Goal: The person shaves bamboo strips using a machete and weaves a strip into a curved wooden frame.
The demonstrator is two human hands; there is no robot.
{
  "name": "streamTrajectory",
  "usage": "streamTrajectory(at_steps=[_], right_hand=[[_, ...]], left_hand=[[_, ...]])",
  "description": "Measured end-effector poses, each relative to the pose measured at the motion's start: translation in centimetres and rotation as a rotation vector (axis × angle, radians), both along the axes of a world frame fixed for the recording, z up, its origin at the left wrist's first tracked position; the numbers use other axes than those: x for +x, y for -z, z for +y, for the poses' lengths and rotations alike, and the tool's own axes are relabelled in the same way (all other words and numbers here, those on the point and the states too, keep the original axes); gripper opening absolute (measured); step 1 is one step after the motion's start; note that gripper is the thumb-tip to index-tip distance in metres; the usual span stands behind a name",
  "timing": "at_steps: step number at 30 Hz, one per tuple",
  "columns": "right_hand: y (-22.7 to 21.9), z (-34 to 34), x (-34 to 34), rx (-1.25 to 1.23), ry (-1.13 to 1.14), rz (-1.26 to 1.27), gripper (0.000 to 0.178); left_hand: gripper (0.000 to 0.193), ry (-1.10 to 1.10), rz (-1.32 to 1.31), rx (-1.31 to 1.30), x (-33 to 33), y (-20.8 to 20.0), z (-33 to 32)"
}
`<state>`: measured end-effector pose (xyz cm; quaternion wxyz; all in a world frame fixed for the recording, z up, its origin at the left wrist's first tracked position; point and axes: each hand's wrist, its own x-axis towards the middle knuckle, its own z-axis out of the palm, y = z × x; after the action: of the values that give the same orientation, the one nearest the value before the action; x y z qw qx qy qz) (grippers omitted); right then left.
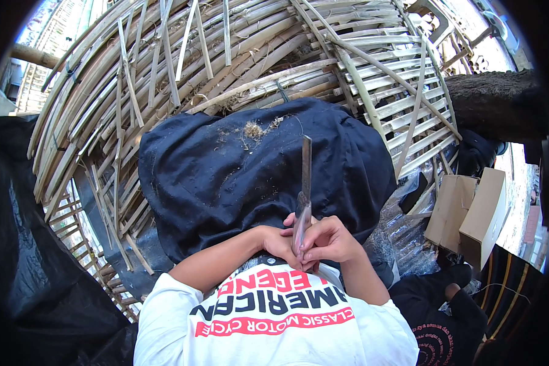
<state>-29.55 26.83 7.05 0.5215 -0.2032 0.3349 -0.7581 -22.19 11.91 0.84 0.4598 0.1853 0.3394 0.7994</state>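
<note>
Close to my waist, both hands meet around a knife (pixel 306 174), whose long narrow blade points away from me. Its lower part (pixel 299 235) looks pinkish and shiny, as if wrapped in clear plastic. My left hand (pixel 279 243) curls around the lower end from the left, with part of its grip hidden. From the right, my right hand (pixel 332 241) pinches the same lower part between thumb and fingers. A dark blue cloth (pixel 244 177) covers my lap, and a small heap of pale shavings (pixel 253 130) lies on it.
Curved stacks of split bamboo strips (pixel 91 116) and a slatted bamboo panel (pixel 402 91) rise beyond my lap. On the right are a thick log (pixel 491 100), an open cardboard box (pixel 479 210) and another person in dark clothing (pixel 436 314). Black sheeting (pixel 24 244) hangs at left.
</note>
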Motion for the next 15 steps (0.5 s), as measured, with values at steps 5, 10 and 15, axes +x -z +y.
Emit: streamTrajectory(at_steps=[5, 10, 15], right_hand=[[0.9, -1.3, -0.2, -0.062, 0.026, 0.039, 0.016], [0.6, -1.6, -1.9, -0.007, 0.179, -0.07, 0.02], [-1.1, -4.0, -7.4, 0.008, 0.358, 0.106, 0.023]], left_hand=[[0.017, -0.023, -0.015, -0.036, -0.4, -0.2, -0.5], [0.039, -0.071, 0.201, -0.493, -3.4, -4.4, -5.1], [0.041, -0.672, 0.052, -0.794, -8.6, -4.6, -11.6]])
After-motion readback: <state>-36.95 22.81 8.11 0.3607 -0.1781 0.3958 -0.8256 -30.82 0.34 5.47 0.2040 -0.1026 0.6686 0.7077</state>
